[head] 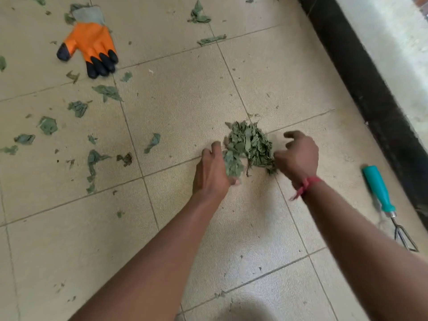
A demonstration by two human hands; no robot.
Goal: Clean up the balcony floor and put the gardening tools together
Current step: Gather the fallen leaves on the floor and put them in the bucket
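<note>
1. The floor (pixel 185 89) is pale square tiles, with a black strip (pixel 361 89) along its right edge.
2. The leaf pile (pixel 249 144) lies between both hands.
3. The left hand (pixel 213 167) pushes it, fingers straight and together.
4. The right hand (pixel 298 156) touches it with fingers bent. It is too blurry to tell if it grips.
5. The orange glove (pixel 90 47) lies far off. The rake (pixel 379 193) lies beside the strip.
</note>
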